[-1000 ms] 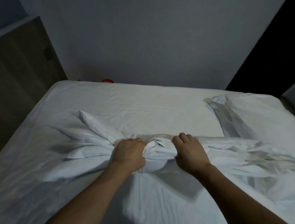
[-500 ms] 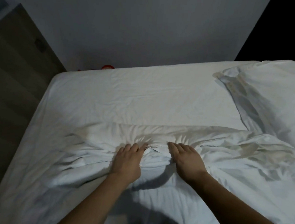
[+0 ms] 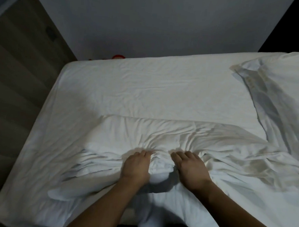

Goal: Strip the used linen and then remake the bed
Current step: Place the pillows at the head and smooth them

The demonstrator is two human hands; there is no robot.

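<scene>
A view from the head looks down on a bed covered in white linen, in a dim room.

At 9 o'clock, wood-look flooring runs along the bed's left side. At 11 o'clock a small red object peeks over the far edge against a grey wall; what it is cannot be told.

Just below centre, a loose white sheet lies bunched across the mattress, with creases fanning out from the middle. The left hand, at about 7 o'clock of centre, rests knuckles up with its fingers dug into the gathered cloth, holding a fold. Just beside it, at about 5 o'clock of centre, the right hand grips the same bunch in the same way. A tight roll of cloth sits between the two hands.

At 2 o'clock, a white pillow rests on the bed, with crumpled fabric trailing from it toward 4 o'clock.

The sheet looks light, soft and limp; it should crumple and slide easily rather than keep its shape. The gathered middle, where both hands already are, seems a good place to hold, as does any free edge or corner.

No brands, labels or writing can be read.
</scene>
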